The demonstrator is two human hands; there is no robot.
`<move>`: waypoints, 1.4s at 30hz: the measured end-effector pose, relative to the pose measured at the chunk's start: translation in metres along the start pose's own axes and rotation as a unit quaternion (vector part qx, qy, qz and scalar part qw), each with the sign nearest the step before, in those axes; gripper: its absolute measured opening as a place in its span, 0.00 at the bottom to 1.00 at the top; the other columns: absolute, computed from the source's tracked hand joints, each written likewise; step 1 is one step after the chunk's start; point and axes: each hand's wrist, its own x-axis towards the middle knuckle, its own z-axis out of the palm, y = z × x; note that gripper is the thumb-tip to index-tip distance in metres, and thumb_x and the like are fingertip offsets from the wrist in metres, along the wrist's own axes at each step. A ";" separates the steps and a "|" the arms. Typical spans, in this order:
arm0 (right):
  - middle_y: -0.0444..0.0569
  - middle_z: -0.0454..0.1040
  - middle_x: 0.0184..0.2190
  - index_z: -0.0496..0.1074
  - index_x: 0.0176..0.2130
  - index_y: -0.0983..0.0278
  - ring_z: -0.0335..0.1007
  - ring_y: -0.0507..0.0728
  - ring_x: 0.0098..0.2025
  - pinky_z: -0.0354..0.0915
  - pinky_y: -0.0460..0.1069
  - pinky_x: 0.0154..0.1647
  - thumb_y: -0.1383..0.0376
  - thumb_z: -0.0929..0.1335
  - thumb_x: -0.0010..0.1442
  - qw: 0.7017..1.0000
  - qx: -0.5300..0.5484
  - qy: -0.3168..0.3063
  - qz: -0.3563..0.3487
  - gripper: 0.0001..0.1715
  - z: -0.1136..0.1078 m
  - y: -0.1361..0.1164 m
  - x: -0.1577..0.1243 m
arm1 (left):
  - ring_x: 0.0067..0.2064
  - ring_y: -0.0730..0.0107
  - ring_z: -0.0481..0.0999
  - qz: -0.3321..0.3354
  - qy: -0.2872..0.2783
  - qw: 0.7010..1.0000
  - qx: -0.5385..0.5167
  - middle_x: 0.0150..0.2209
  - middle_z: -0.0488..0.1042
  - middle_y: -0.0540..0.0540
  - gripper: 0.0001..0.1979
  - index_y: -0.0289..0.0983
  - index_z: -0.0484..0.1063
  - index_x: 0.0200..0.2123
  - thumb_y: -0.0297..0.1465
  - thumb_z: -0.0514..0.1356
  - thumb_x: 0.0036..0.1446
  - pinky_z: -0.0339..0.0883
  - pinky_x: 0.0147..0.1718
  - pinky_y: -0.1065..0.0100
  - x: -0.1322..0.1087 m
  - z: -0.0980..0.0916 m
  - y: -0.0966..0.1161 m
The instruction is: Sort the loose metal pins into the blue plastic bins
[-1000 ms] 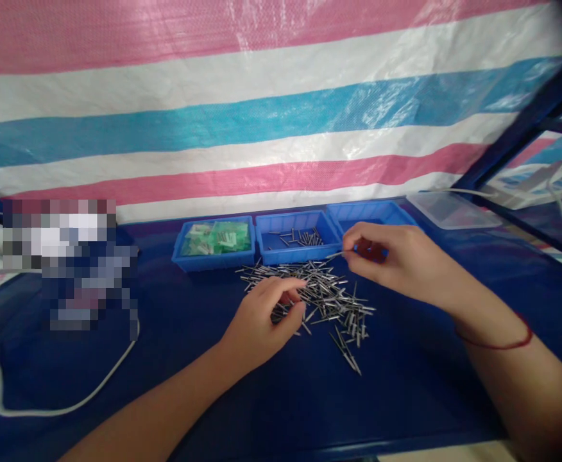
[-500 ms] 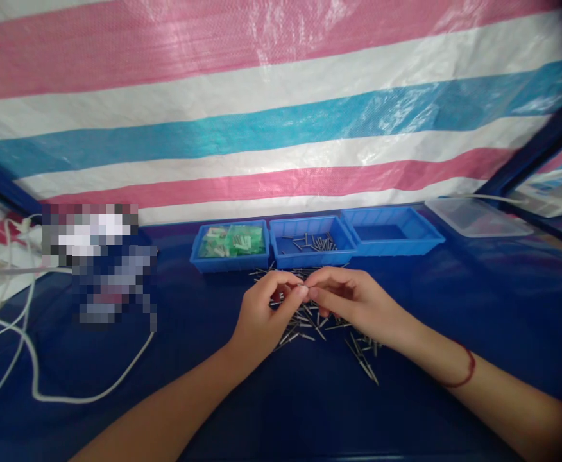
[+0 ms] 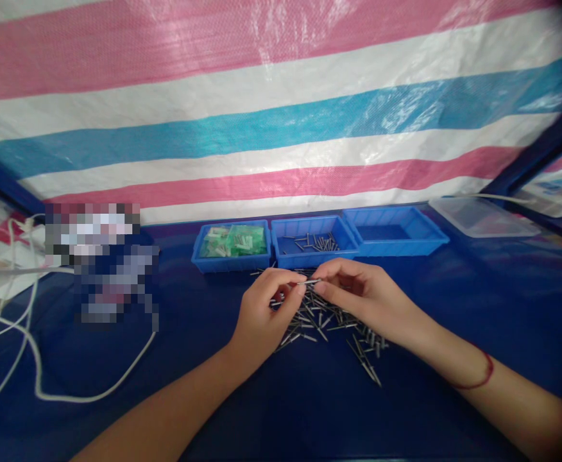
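Observation:
A slim metal blind rivet (image 3: 308,282) lies level between my two hands, above a loose pile of similar rivets (image 3: 305,327) on the blue table. My left hand (image 3: 267,308) pinches one end between thumb and forefinger. At the other end, the thumb and forefinger of my right hand (image 3: 372,298) are also closed on it. The hands cover part of the pile. Just behind them, a blue bin (image 3: 314,258) contains several rivets.
Left of that bin, another blue bin (image 3: 233,263) holds green packets (image 3: 246,240). A third blue bin (image 3: 401,246) stands to the right, beside a clear plastic lid (image 3: 483,218). White cables (image 3: 69,399) loop over the table's left side. A striped sheet (image 3: 262,138) hangs behind.
My right hand has shifted slightly right, away from my left fingertips. More of the rivet now shows between the hands. My left hand has barely moved.

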 end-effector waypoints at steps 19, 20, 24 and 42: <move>0.50 0.75 0.33 0.72 0.39 0.61 0.68 0.57 0.36 0.62 0.53 0.40 0.59 0.64 0.63 0.901 -0.326 0.196 -0.209 0.10 -0.020 0.003 0.026 | 0.37 0.67 0.72 -0.053 0.002 0.994 0.099 0.36 0.75 0.48 0.08 0.39 0.71 0.42 0.28 0.55 0.61 0.63 0.39 0.66 0.001 0.003 -0.002; 0.50 0.76 0.34 0.72 0.40 0.61 0.69 0.58 0.37 0.62 0.54 0.41 0.59 0.64 0.63 0.889 -0.355 0.197 -0.212 0.11 -0.021 0.005 0.030 | 0.38 0.67 0.72 -0.050 -0.004 0.994 0.098 0.36 0.75 0.48 0.07 0.39 0.71 0.42 0.28 0.55 0.61 0.63 0.39 0.66 0.001 0.003 -0.002; 0.51 0.77 0.37 0.74 0.44 0.62 0.68 0.62 0.41 0.59 0.56 0.43 0.57 0.65 0.62 0.859 -0.442 0.169 -0.196 0.15 -0.023 0.007 0.037 | 0.41 0.65 0.71 -0.045 -0.035 0.989 0.137 0.38 0.75 0.48 0.08 0.39 0.72 0.40 0.27 0.55 0.60 0.61 0.41 0.63 0.002 0.001 -0.003; 0.48 0.70 0.29 0.73 0.34 0.63 0.66 0.54 0.33 0.61 0.49 0.35 0.70 0.63 0.60 0.857 -0.447 -0.175 -0.188 0.09 -0.024 -0.004 0.007 | 0.45 0.59 0.67 0.053 -0.186 0.935 0.298 0.44 0.72 0.46 0.11 0.43 0.74 0.43 0.29 0.56 0.59 0.56 0.40 0.59 -0.006 0.004 -0.004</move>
